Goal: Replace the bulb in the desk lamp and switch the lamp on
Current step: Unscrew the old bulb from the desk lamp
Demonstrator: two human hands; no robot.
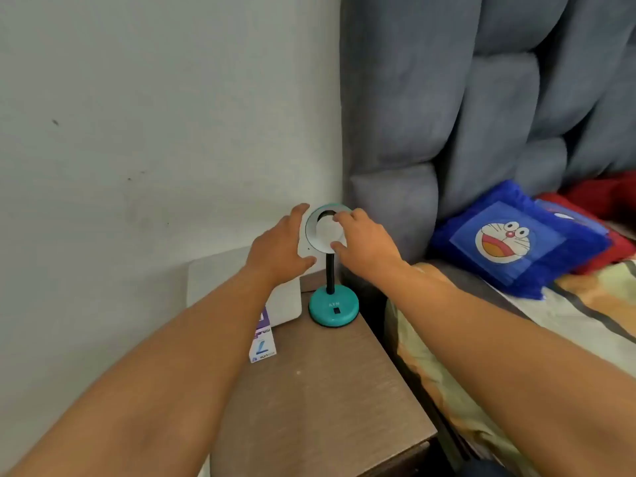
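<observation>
Bulb in hand at the lamp head; lamp unlit.

Right hand (364,246) is pinching the round white bulb (328,233) with fingertips closed on it, inside the teal-rimmed lamp shade (311,220); left hand (278,249) is wrapping the shade's outer edge, steadying it. Cannot tell whether the bulb is going in or out. Switching on is pending. The round teal lamp base (333,309), lettered "ATN", is sitting on the brown wood-grain counter (320,401); beside it, a small white-and-purple box (263,342) marked "7".
</observation>
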